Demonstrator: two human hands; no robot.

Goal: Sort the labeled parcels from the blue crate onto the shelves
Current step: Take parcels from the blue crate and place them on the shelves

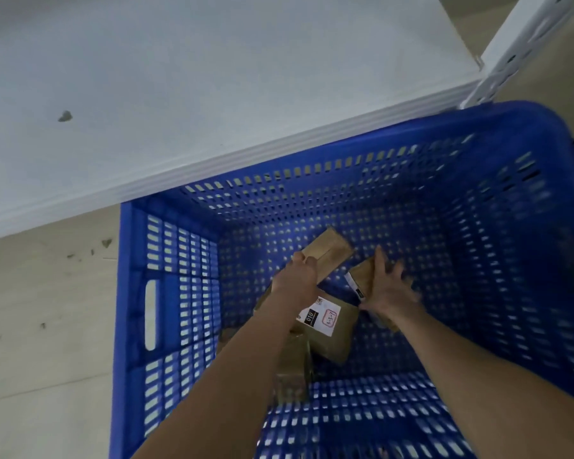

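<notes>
A deep blue crate (166, 293) with perforated walls stands on the floor below me. Both my arms reach down into it. My left hand (297, 276) grips a flat brown parcel (332, 251), tilted up off the bottom. My right hand (390, 286) is wrapped around a second brown parcel (362, 276) with a white label on its edge. Beneath them lies a larger brown parcel (338, 332) with a white label reading 010, and one more brown parcel (292, 369) lies in front of it, partly hidden by my left forearm.
A white shelf board (179, 94) runs across the top of the view, its front edge just over the crate's far rim. A white perforated shelf post (527, 44) rises at the upper right. Beige floor (47, 326) shows left of the crate.
</notes>
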